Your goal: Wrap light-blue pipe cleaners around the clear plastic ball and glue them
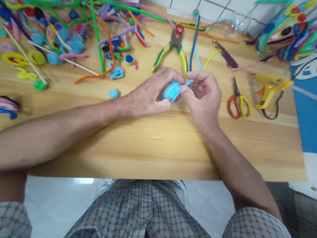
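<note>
Both my hands meet over the middle of the wooden table [158, 145]. My left hand [150, 93] is closed around a light blue coil of pipe cleaner [171, 91], thumb and fingers gripping its sides. My right hand [204, 95] pinches the coil's loose end between thumb and forefinger, just right of the coil. Part of the coil is hidden by my fingers.
Green-and-yellow pliers [173, 50] lie just behind my hands. Red-and-yellow scissors [239, 101] and a yellow glue gun [267, 89] lie to the right. A heap of coloured pipe cleaners and small coils [58, 19] fills the back left. A small blue coil [113, 93] lies left of my hands.
</note>
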Action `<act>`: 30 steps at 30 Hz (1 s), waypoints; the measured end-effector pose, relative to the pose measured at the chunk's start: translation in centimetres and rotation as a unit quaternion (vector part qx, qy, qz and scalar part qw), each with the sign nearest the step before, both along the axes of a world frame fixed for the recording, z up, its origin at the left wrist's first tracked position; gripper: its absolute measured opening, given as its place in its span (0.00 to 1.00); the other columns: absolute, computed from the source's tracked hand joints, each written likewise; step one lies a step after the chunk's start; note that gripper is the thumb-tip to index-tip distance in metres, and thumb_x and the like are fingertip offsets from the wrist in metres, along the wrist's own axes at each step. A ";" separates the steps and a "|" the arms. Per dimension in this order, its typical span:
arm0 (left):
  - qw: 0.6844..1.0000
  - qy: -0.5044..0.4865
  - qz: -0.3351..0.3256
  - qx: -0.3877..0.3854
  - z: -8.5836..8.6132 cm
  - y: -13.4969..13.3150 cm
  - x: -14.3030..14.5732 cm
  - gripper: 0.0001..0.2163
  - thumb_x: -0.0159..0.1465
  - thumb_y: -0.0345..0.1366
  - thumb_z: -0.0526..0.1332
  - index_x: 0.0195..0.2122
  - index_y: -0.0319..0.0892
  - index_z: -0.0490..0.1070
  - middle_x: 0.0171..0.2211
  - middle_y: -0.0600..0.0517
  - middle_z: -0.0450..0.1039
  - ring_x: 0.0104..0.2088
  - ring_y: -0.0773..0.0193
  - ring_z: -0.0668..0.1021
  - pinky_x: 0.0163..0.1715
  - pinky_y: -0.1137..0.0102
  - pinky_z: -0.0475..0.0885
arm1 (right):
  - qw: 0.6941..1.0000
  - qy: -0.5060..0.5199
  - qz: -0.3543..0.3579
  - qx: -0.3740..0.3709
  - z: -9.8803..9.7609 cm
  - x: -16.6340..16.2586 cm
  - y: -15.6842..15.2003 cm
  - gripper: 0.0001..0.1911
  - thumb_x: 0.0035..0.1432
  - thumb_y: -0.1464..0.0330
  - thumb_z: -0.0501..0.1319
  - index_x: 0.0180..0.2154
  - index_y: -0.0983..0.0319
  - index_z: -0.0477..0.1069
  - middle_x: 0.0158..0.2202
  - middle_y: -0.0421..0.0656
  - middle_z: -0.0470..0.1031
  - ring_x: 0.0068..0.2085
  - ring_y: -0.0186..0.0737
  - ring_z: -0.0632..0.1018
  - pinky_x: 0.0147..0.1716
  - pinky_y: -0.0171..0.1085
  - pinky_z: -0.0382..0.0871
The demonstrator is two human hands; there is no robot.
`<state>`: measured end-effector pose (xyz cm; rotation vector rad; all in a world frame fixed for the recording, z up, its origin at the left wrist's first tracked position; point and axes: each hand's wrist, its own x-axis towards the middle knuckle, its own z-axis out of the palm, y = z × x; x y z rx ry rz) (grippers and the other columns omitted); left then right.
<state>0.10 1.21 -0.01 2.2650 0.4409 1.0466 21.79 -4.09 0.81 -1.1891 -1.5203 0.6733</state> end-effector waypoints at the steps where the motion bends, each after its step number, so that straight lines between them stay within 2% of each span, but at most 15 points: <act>1: 1.000 0.004 -0.001 0.001 0.0 0.0 0.0 0.21 0.69 0.42 0.67 0.62 0.50 0.71 0.57 0.43 0.80 0.59 0.45 0.81 0.61 0.46 0.81 | 1.000 0.001 0.001 0.000 -0.1 0.0 0.0 0.28 0.65 0.38 0.72 0.54 0.49 0.76 0.45 0.42 0.82 0.53 0.51 0.85 0.53 0.55 0.88; 7: 0.999 -0.001 -0.015 0.033 -0.4 0.4 -0.2 0.22 0.69 0.42 0.65 0.64 0.50 0.70 0.58 0.43 0.79 0.59 0.45 0.81 0.61 0.45 0.80 | 1.000 -0.004 0.003 0.001 -0.2 0.1 0.0 0.27 0.66 0.38 0.71 0.54 0.49 0.76 0.45 0.42 0.82 0.52 0.50 0.85 0.51 0.53 0.87; 13: 1.000 0.008 -0.002 0.012 -0.4 0.3 -0.2 0.23 0.71 0.47 0.66 0.64 0.51 0.69 0.59 0.43 0.80 0.62 0.44 0.80 0.65 0.45 0.78 | 1.000 0.006 0.012 0.021 0.2 -0.3 -0.1 0.24 0.68 0.41 0.71 0.53 0.49 0.76 0.43 0.40 0.82 0.43 0.45 0.84 0.47 0.50 0.87; 16: 1.000 -0.002 -0.014 0.027 -0.4 0.3 -0.2 0.22 0.72 0.47 0.65 0.65 0.51 0.69 0.59 0.42 0.79 0.61 0.44 0.81 0.65 0.44 0.78 | 1.000 0.007 0.009 0.020 0.3 -0.4 -0.2 0.25 0.67 0.41 0.71 0.52 0.50 0.76 0.43 0.40 0.83 0.42 0.44 0.84 0.45 0.49 0.87; 19: 0.999 -0.012 -0.022 0.046 -0.4 0.4 -0.2 0.23 0.72 0.47 0.65 0.66 0.50 0.69 0.59 0.41 0.79 0.60 0.44 0.81 0.62 0.44 0.80 | 1.000 0.005 0.005 0.010 0.3 -0.4 -0.2 0.26 0.66 0.39 0.71 0.52 0.49 0.76 0.43 0.40 0.82 0.42 0.44 0.84 0.45 0.49 0.87; 26: 1.000 0.009 0.008 0.017 0.0 -0.1 -0.3 0.22 0.71 0.47 0.67 0.64 0.52 0.71 0.59 0.43 0.81 0.61 0.46 0.82 0.64 0.46 0.81 | 1.000 0.010 0.005 0.014 0.3 -0.6 -0.3 0.28 0.65 0.37 0.71 0.51 0.50 0.76 0.42 0.40 0.83 0.43 0.45 0.85 0.47 0.50 0.89; 30: 1.000 0.015 0.015 0.016 0.2 -0.3 -0.3 0.20 0.72 0.47 0.66 0.63 0.48 0.71 0.59 0.43 0.80 0.60 0.46 0.82 0.64 0.45 0.80 | 1.000 0.008 0.001 -0.001 0.0 -0.5 -0.3 0.27 0.66 0.39 0.73 0.53 0.50 0.77 0.43 0.40 0.83 0.49 0.48 0.87 0.53 0.53 0.90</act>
